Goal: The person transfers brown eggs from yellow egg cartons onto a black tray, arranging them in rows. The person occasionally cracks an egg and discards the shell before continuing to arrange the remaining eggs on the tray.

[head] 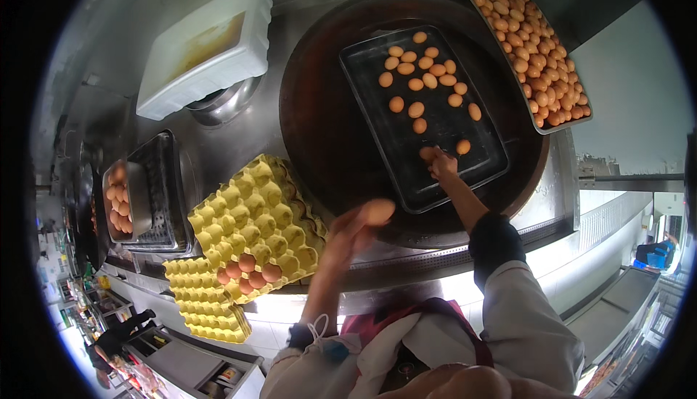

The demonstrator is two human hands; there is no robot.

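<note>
My right hand [443, 165] is over the near end of a black metal tray [384, 151], with an egg [427, 153] at its fingertips. Several brown eggs lie loose in that tray, mostly toward its far half; one egg [463, 147] sits just right of my right hand. Blurred by motion, my left hand [348, 233] grips another egg [379, 211] beside the tray's near left corner. To its left is a stack of yellow egg cartons [256, 203], whose top carton carries several brown eggs [246, 262] at the near edge.
The black tray rests on a large round dark pan [321, 126]. A second tray [569, 126] heaped with eggs stands at the right. A white foam box [218, 45] sits on a metal bowl [228, 106]. A steel container [142, 203] with eggs lies far left, and a person [117, 339] stands beyond.
</note>
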